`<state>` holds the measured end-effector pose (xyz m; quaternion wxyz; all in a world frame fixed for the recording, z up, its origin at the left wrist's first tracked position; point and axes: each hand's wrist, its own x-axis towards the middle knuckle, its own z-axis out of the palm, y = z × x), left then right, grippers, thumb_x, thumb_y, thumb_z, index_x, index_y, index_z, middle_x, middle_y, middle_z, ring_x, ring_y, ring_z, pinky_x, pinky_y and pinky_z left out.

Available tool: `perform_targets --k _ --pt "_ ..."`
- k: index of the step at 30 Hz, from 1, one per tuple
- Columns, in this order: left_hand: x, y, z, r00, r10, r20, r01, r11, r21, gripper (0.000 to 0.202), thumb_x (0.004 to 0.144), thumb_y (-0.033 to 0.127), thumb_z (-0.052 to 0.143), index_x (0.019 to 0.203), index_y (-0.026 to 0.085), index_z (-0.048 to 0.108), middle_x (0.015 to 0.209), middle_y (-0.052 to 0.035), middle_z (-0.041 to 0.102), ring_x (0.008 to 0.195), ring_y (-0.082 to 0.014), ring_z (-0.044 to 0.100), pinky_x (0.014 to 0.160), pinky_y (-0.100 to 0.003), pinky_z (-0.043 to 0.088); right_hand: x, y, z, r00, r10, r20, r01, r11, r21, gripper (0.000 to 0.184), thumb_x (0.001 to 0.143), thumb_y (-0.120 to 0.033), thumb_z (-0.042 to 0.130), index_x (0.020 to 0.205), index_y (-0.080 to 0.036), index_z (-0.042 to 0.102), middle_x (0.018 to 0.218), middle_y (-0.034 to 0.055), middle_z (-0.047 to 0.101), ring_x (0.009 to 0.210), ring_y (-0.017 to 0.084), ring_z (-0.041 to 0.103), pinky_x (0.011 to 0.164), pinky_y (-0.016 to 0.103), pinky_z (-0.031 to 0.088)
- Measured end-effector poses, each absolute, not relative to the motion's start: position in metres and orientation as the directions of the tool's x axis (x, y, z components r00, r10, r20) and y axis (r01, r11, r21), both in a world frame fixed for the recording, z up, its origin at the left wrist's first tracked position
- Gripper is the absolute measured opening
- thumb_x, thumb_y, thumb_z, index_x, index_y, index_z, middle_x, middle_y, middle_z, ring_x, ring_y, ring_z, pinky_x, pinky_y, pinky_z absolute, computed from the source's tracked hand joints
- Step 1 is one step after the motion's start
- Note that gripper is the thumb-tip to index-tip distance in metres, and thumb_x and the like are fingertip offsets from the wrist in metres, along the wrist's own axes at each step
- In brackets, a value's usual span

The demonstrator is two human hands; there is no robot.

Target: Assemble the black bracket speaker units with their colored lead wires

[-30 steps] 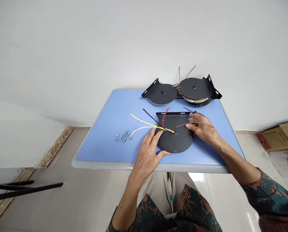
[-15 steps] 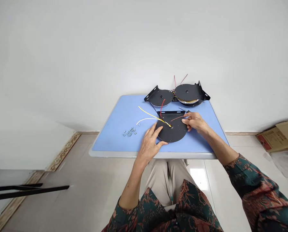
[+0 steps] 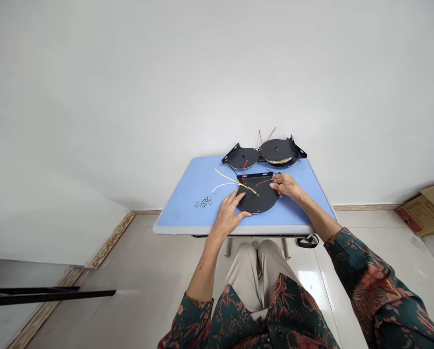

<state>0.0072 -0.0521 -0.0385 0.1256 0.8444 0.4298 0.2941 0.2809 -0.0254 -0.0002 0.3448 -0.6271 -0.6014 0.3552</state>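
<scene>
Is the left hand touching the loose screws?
No, the left hand rests on the plate, while the screws lie apart on the table.

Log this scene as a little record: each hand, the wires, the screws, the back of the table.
Left hand: on the left side of the black plate
Right hand: at the plate's right edge
Wires: yellow, white and red among those at the plate's middle
Screws: loose cluster on the blue table, left of the plate
Back of table: black flanged part at left, stacked parts at right
</scene>
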Motion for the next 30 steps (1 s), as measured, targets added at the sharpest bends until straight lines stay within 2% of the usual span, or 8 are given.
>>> perform_targets --k 5,9,13,17,19,25,30 --pt "0.007 -0.053 -0.039 0.48 0.786 0.389 0.67 -0.615 0.417 0.068 0.084 0.042 0.077 0.144 0.021 0.055 0.159 -0.0212 0.041 0.142 -0.0342 0.048 0.114 -0.056 0.043 0.281 -0.026 0.007 -0.007 0.997 -0.071 0.536 -0.056 -0.843 0.021 0.082 -0.018 0.063 0.102 -0.014 0.068 0.058 -0.0046 0.058 0.045 0.01 0.052 0.043 0.019 0.047" --pt "0.008 -0.054 -0.041 0.509 0.748 0.426 0.663 -0.657 0.36 0.057 0.086 0.039 0.075 0.139 0.023 0.061 0.161 -0.0198 0.037 0.141 -0.0346 0.048 0.114 -0.055 0.044 0.282 -0.024 0.008 -0.03 0.998 -0.062 0.602 -0.031 -0.798 0.026 0.083 -0.02 0.062 0.107 -0.014 0.068 0.069 -0.0013 0.067 0.047 0.011 0.056 0.047 0.022 0.049" --pt "0.01 -0.056 -0.041 0.535 0.684 0.495 0.635 -0.713 0.298 0.049 0.089 0.033 0.072 0.137 0.026 0.063 0.157 -0.0163 0.045 0.139 -0.0324 0.049 0.112 -0.056 0.046 0.284 -0.022 0.004 -0.044 0.998 -0.048 0.64 -0.009 -0.768 0.03 0.086 -0.022 0.06 0.113 -0.013 0.067 0.076 0.0018 0.072 0.047 0.013 0.058 0.05 0.025 0.051" --pt "0.011 -0.06 -0.037 0.562 0.617 0.551 0.606 -0.76 0.233 0.042 0.092 0.024 0.067 0.134 0.026 0.065 0.153 -0.0121 0.052 0.147 -0.0323 0.04 0.113 -0.059 0.046 0.284 -0.022 0.003 -0.059 0.998 -0.026 0.671 0.021 -0.741 0.023 0.087 -0.024 0.06 0.108 -0.017 0.068 0.076 0.0003 0.073 0.042 0.011 0.055 0.051 0.025 0.051" --pt "0.012 -0.063 -0.034 0.6 0.572 0.56 0.562 -0.799 0.214 0.039 0.095 0.019 0.062 0.133 0.025 0.066 0.148 -0.0097 0.058 0.15 -0.0301 0.037 0.113 -0.057 0.049 0.284 -0.022 0.003 -0.058 0.998 -0.026 0.663 0.019 -0.748 0.022 0.086 -0.024 0.061 0.107 -0.02 0.068 0.077 0.0001 0.073 0.043 0.011 0.056 0.049 0.024 0.05" --pt "0.01 -0.069 -0.031 0.689 0.481 0.542 0.452 -0.87 0.197 0.055 0.097 -0.001 0.039 0.14 0.024 0.06 0.142 -0.0046 0.064 0.149 -0.022 0.04 0.112 -0.048 0.054 0.283 -0.022 0.005 -0.067 0.997 -0.038 0.662 0.015 -0.749 0.02 0.086 -0.024 0.061 0.105 -0.018 0.066 0.081 0.0019 0.072 0.043 0.011 0.056 0.048 0.025 0.049" --pt "0.009 -0.069 -0.033 0.686 0.463 0.562 0.437 -0.879 0.191 0.06 0.096 -0.004 0.033 0.143 0.024 0.058 0.14 -0.004 0.065 0.148 -0.0203 0.041 0.112 -0.046 0.054 0.283 -0.021 0.004 -0.078 0.997 -0.026 0.652 0.031 -0.757 0.021 0.086 -0.023 0.061 0.106 -0.018 0.066 0.073 -0.0005 0.069 0.048 0.013 0.059 0.053 0.026 0.05"
